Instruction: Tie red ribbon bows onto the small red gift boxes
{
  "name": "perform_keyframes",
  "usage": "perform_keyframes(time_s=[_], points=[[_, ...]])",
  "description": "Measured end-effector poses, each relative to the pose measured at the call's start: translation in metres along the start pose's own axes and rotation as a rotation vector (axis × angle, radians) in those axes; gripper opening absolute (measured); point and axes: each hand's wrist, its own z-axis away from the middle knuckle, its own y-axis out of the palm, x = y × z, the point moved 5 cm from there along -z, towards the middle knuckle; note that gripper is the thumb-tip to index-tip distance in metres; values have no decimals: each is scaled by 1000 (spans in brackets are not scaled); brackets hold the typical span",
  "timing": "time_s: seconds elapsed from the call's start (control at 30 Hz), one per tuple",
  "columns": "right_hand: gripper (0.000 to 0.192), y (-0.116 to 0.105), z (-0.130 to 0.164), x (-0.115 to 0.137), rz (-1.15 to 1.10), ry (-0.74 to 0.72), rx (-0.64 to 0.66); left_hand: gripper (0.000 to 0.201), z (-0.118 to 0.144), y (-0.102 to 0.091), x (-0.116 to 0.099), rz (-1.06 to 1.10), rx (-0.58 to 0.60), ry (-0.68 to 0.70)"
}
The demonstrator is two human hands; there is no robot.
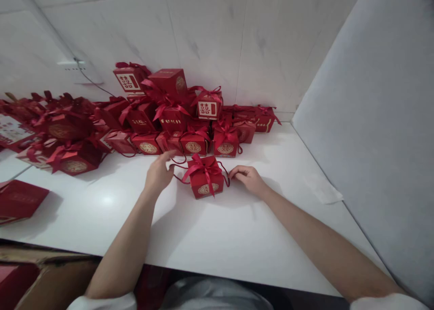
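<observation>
A small red gift box [207, 184] with a ribbon bow [204, 167] on top and a gold round emblem on its front stands upright on the white table. Dark red cord handles loop out from both its sides. At the left, my left hand [159, 173] has its curved fingers around the end of the left cord handle [181, 178]. My right hand [249, 178] pinches the right cord handle [226, 176] between thumb and fingertips. Neither hand touches the box body.
Behind it, several red gift boxes [225, 147] are stacked against the tiled wall [210, 29]. More boxes [76, 158] crowd the left, with a single box [23, 199] near the front edge. A pale panel [369, 120] bounds the right; an open carton [61, 278] sits below left.
</observation>
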Motion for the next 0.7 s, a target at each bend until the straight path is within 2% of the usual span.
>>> perform_keyframes(time_s=[0.07,0.13,0.2,0.27,0.33,0.37,0.4,0.5,0.53,0.57,0.7], points=[[21,-4,-3,-6,-32,35,-44,45,-3,-19,5,-30,-132,-54],[22,-6,-6,-11,-61,68,-81,41,-5,-32,8,16,-156,-144],[22,-7,-7,-13,-78,90,-92,38,-7,-35,7,172,-35,-243],[22,-7,-7,-14,-86,100,-92,41,-10,-30,0,428,205,-314],[22,-7,-7,-14,-86,105,-88,48,-13,-27,-16,621,410,-311],[22,-7,-6,-14,-83,107,-87,51,-15,-29,-25,628,435,-279],[22,-7,-6,-15,-77,108,-86,51,-17,-32,-34,568,395,-234],[22,-6,-5,-15,-48,101,-77,42,-18,-39,-63,188,83,-64],[22,-5,-5,-14,-34,95,-68,42,-14,-35,-74,99,5,-15],[21,-4,-5,-13,-18,88,-54,45,-10,-25,-83,58,2,17],[21,-1,-4,-10,47,55,0,48,-1,37,-101,190,201,59]])
